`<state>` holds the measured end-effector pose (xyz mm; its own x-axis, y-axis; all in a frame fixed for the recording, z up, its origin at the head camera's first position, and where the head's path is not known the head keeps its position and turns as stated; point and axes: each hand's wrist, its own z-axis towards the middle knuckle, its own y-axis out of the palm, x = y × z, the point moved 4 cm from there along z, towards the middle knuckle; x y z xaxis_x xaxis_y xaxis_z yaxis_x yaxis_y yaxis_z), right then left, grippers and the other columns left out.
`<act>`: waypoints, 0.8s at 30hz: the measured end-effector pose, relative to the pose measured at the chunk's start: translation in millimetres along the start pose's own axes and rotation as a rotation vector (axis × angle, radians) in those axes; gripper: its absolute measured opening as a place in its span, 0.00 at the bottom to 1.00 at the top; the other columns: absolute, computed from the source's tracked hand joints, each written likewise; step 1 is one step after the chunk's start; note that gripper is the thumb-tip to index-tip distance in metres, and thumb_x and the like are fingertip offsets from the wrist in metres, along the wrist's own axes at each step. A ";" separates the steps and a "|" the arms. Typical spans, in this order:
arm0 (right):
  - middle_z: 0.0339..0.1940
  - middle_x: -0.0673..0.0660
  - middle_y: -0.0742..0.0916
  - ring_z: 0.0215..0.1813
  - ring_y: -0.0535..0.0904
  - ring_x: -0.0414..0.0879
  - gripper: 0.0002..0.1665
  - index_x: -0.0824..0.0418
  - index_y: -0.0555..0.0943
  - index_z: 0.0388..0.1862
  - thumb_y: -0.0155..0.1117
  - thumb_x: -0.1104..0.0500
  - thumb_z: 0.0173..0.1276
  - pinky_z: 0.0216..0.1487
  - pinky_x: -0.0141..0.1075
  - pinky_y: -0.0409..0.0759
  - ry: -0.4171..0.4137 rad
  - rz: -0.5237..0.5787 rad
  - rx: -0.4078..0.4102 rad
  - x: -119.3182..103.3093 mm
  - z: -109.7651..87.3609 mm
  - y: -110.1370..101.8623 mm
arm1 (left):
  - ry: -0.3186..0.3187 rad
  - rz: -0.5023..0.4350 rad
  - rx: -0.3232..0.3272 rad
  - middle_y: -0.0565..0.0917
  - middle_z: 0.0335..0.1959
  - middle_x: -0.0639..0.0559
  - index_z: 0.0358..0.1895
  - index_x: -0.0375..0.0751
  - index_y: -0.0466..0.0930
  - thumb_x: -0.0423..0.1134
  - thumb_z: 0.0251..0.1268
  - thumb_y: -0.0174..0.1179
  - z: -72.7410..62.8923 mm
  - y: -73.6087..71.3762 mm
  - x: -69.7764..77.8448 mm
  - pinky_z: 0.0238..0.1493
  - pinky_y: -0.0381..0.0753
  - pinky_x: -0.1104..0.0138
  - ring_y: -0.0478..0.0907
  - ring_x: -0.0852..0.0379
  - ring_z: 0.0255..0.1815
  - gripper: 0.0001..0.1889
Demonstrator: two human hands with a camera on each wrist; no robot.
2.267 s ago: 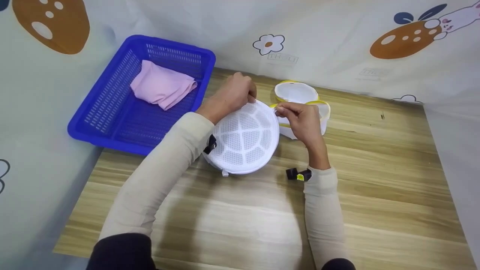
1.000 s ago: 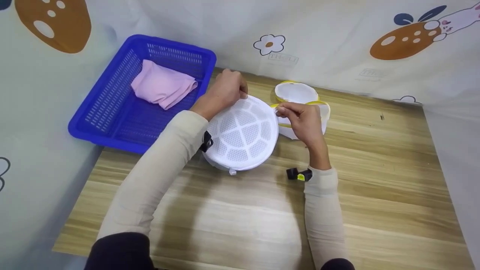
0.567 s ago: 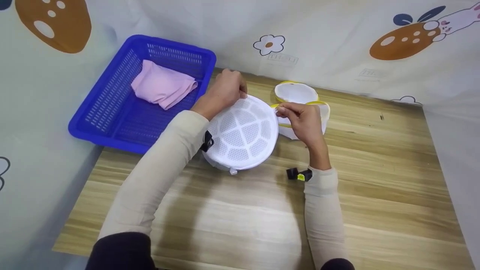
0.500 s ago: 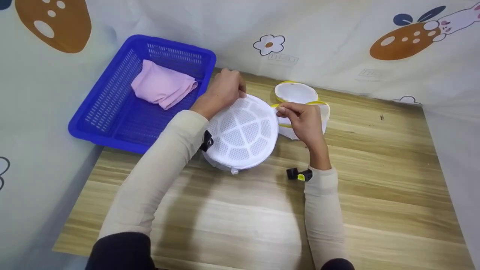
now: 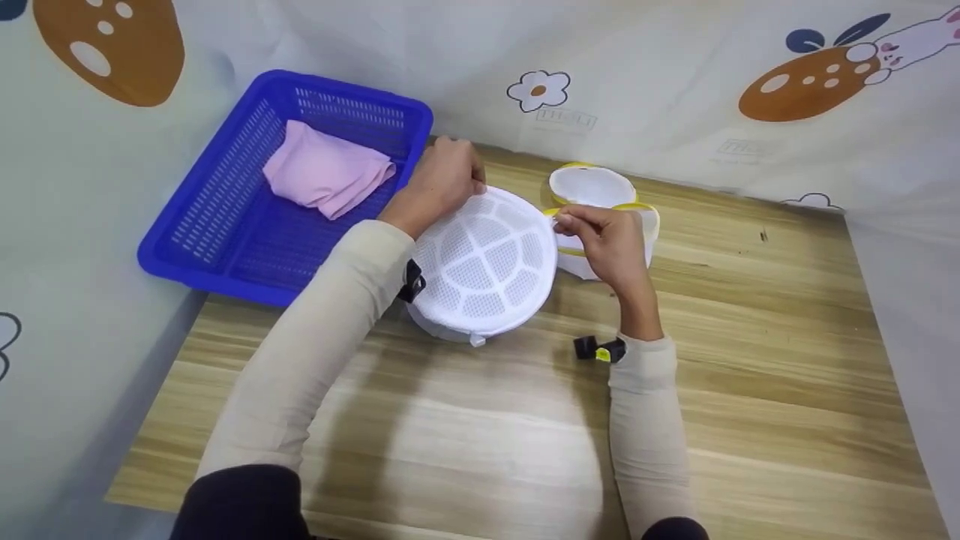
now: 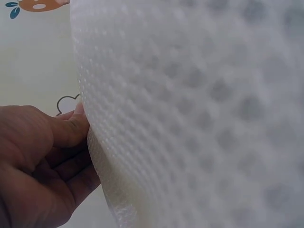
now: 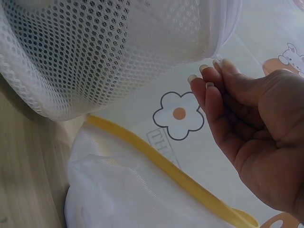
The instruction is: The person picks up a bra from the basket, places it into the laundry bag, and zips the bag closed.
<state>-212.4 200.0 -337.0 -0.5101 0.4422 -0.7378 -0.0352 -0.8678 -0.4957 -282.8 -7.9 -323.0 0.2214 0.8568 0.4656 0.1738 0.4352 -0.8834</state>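
A round white mesh laundry bag [image 5: 480, 262], with a ribbed pattern on its top, is held tilted over the table in the head view. My left hand [image 5: 442, 180] pinches its far rim between thumb and fingers; in the left wrist view the mesh [image 6: 190, 118] fills most of the picture beside that hand [image 6: 42, 161]. At the bag's right edge, my right hand [image 5: 604, 236] pinches a tiny piece at the rim with thumb and index finger, mostly hidden by the fingertips [image 7: 227, 66]. A small white tab [image 5: 478, 340] sticks out from the near rim.
A blue plastic basket [image 5: 225, 281] with a folded pink cloth [image 5: 326, 169] stands at the left. Behind my right hand lie white mesh bags with yellow trim [image 5: 592, 185] on the wooden table [image 5: 750, 375]. A patterned curtain [image 5: 660, 90] hangs along the back.
My left hand has shifted left along with the bag's far rim. The bag has turned slightly, its near tab moving to the right. My right hand stays in place.
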 end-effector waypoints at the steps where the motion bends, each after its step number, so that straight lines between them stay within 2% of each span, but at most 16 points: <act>1: 0.28 0.65 0.87 0.32 0.85 0.54 0.06 0.76 0.84 0.35 0.63 0.72 0.62 0.36 0.33 0.82 -0.001 0.001 -0.001 -0.1 0.3 -0.2 | -0.003 -0.003 0.002 0.85 0.40 0.48 0.38 0.42 0.88 0.35 0.62 0.62 0.0 -0.4 -0.4 0.51 0.74 0.60 0.77 0.50 0.45 0.06; 17: 0.29 0.65 0.87 0.32 0.85 0.55 0.05 0.75 0.84 0.34 0.63 0.72 0.62 0.37 0.34 0.82 0.015 0.009 0.004 1.4 0.2 -2.1 | -0.018 0.007 0.025 0.85 0.38 0.49 0.34 0.43 0.88 0.35 0.61 0.64 1.4 -1.2 2.6 0.49 0.75 0.60 0.78 0.49 0.44 0.04; 24: 0.29 0.66 0.87 0.32 0.85 0.56 0.06 0.76 0.84 0.35 0.63 0.72 0.63 0.36 0.36 0.82 0.007 0.013 0.001 0.6 0.5 -2.0 | -0.024 -0.012 0.031 0.86 0.39 0.48 0.36 0.41 0.88 0.35 0.61 0.63 2.0 -1.2 -1.5 0.49 0.75 0.60 0.79 0.49 0.45 0.05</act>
<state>-213.0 201.9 -336.2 -0.5043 0.4325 -0.7474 -0.0293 -0.8736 -0.4857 -285.2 -9.2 -322.7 0.1959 0.8580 0.4747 0.1458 0.4532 -0.8794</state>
